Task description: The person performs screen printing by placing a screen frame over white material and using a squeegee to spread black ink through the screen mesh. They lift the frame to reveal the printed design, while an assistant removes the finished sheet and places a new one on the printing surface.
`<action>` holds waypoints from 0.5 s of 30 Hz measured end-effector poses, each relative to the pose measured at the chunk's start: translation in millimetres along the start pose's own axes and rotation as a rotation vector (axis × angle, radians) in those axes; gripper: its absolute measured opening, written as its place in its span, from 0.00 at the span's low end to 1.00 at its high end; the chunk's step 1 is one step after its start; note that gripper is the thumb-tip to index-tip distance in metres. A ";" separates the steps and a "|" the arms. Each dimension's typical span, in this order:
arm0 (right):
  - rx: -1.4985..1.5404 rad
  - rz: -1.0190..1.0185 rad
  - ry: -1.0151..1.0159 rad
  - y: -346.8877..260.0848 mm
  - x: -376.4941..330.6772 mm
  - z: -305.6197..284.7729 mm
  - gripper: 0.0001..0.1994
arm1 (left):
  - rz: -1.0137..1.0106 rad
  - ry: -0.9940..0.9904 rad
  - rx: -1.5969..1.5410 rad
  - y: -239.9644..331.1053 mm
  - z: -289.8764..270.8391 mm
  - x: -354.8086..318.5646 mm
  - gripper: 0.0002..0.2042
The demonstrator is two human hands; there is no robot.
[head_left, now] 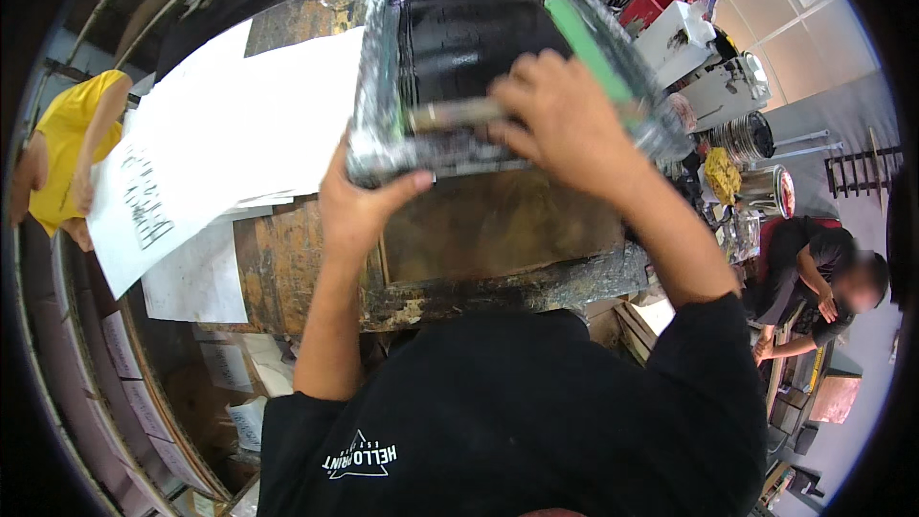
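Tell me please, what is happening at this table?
A person in a black shirt grips a wooden bar in the right hand over a dark, glossy screen. The left hand holds the near left corner of its frame. At left, a co-worker in yellow holds a large white sheet; more white sheets lie on the table.

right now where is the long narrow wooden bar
In the head view, the long narrow wooden bar is in the right hand, crossing the near part of the dark rectangular printing screen, beyond the left hand.
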State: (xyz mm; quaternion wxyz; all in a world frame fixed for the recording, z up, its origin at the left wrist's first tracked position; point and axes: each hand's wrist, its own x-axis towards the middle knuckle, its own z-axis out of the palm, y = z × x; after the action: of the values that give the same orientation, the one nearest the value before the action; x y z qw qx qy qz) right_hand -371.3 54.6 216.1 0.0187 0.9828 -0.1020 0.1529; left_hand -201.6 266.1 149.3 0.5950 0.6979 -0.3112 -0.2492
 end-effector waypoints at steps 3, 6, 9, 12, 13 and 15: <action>0.157 0.054 -0.127 -21.2 -38.0 51.3 0.20 | 0.164 0.098 0.588 -69.3 -4.4 -25.9 0.54; 0.191 0.079 -0.194 -32.6 -64.5 101.3 0.22 | 0.244 0.155 1.031 -108.3 0.7 -32.3 0.58; 0.230 0.086 -0.161 -28.9 -61.9 121.2 0.23 | 0.237 0.156 1.031 -119.6 0.8 -37.6 0.58; 0.143 0.061 -0.047 11.3 -9.9 155.4 0.24 | 0.247 0.140 1.018 -128.0 -1.9 -38.3 0.58; 0.107 0.065 -0.024 29.6 12.2 167.8 0.22 | 0.246 0.133 1.005 -127.7 -2.1 -37.4 0.58; 0.064 0.066 0.054 71.6 62.8 189.4 0.18 | 0.271 0.123 1.002 -125.1 -2.1 -34.1 0.59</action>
State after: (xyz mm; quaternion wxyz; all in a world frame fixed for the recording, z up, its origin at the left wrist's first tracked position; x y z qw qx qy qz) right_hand -271.3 -40.6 55.3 -0.0152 0.9745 -0.1288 0.1830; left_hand -206.1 304.7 25.7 0.2320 0.8639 -0.4442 0.0509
